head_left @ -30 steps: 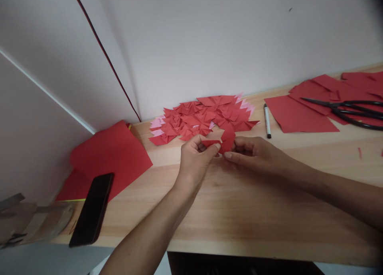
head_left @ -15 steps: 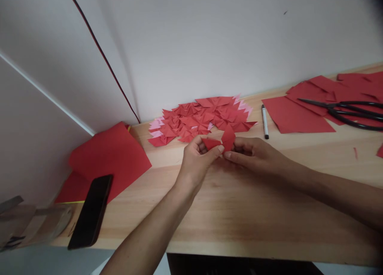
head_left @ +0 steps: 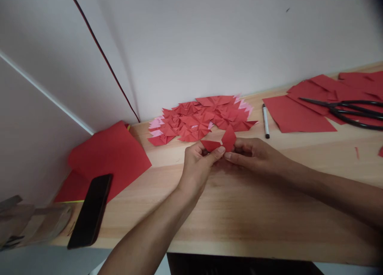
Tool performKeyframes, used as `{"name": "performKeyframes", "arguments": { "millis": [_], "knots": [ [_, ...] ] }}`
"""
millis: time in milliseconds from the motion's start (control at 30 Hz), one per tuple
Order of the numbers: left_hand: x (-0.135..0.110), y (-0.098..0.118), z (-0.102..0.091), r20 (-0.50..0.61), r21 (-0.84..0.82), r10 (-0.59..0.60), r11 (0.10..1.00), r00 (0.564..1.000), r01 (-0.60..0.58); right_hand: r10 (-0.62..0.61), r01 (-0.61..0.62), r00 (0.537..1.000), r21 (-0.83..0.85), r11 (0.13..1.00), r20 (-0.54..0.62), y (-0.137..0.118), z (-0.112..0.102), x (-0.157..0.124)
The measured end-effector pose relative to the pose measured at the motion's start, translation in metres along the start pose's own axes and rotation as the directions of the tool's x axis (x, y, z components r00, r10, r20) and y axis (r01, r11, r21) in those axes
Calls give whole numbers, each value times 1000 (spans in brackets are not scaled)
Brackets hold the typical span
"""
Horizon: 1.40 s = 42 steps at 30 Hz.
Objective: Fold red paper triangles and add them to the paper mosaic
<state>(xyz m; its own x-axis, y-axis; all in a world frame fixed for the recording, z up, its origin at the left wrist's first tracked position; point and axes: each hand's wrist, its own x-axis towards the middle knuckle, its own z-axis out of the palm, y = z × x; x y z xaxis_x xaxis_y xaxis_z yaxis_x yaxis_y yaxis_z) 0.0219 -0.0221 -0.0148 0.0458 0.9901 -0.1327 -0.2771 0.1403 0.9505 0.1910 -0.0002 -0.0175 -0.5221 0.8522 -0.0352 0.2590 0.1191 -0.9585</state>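
Between both hands is a folded red paper piece [head_left: 229, 139], its two pointed flaps spread to the left and upward. My left hand [head_left: 200, 158] pinches its left and lower part, the thumb lying across the front. My right hand [head_left: 254, 153] grips the lower right edge between thumb and fingers; some fingertips are hidden behind the paper. Just beyond the hands lies a pile of folded red paper pieces [head_left: 196, 119], with pink zigzag-edged paper showing at its sides.
On the right are a white marker [head_left: 265, 121], flat red paper sheets [head_left: 299, 115] and black-handled scissors [head_left: 344, 107] on top of them. Larger red sheets [head_left: 110, 159] lie left, partly under a black phone [head_left: 89, 213]. The wall [head_left: 209, 40] rises behind the wooden table [head_left: 239, 219].
Both hands keep their hold on the folded paper. The left thumb has shifted very slightly, and the left flap sits a little lower and farther left.
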Motion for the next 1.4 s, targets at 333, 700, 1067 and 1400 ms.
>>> {"name": "performKeyframes", "arguments": {
  "millis": [333,700,1067,1400],
  "knots": [
    [2,-2,2,85,-85,-32,996,996,39,81,-76,996,116,990,-37,0,-1,3],
    [3,10,-7,37,-73,-110,991,993,113,-407,310,860,-318,896,-308,7,-16,12],
    [-1,12,-1,69,79,-27,997,997,22,-376,292,899,-334,896,-223,5,-27,8],
    [3,10,1,40,206,32,978,999,-40,-96,85,964,-56,995,-247,-10,-20,7]
  ]
}}
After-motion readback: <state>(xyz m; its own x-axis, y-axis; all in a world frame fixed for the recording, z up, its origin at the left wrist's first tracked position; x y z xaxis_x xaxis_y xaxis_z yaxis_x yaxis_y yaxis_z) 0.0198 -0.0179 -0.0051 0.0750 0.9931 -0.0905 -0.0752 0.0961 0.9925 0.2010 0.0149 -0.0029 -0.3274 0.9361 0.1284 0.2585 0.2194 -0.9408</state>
